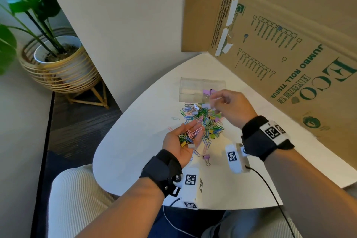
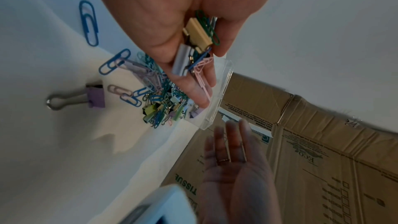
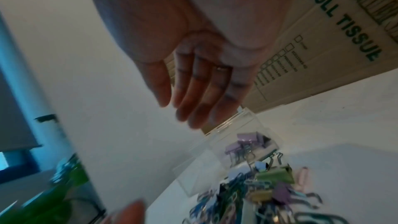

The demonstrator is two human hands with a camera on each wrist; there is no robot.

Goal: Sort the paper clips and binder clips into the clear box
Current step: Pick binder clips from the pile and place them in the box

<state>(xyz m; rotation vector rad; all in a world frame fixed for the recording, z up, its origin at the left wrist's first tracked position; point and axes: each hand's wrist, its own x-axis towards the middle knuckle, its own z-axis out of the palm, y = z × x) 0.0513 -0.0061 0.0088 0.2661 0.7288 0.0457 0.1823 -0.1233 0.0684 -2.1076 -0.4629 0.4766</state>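
Cupped left hand (image 1: pixel 181 139), wiry clips (image 1: pixel 190 134)

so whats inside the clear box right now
Purple binder clips lie at one end of the clear box. The right hand covers that end in the head view, so no count.

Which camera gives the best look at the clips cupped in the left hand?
The left wrist view: the clips fill its centre, with a yellow binder clip, a white one and pink, blue and green paper clips sharp against the left hand. The head view shows them as a small mixed handful. The right wrist view shows none of them.
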